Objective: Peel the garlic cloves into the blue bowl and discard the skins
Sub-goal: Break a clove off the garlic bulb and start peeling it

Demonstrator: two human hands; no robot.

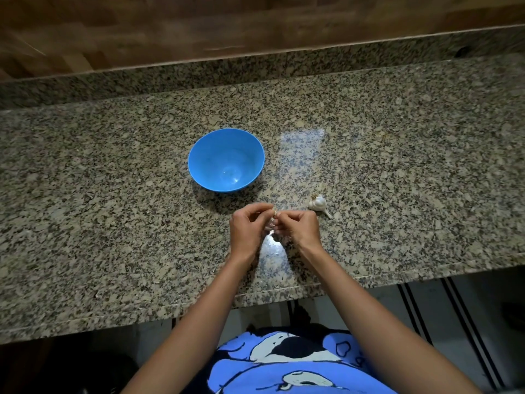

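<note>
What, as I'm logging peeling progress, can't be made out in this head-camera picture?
Head view, small pale garlic piece: pinched between left hand and right hand; fingers hide how much skin is off.
Head view, white garlic bulb on the speckled granite counter: too small to count cloves.
Head view, space below the counter edge: dark and cut off by the frame, so where skins go is unseen.
</note>
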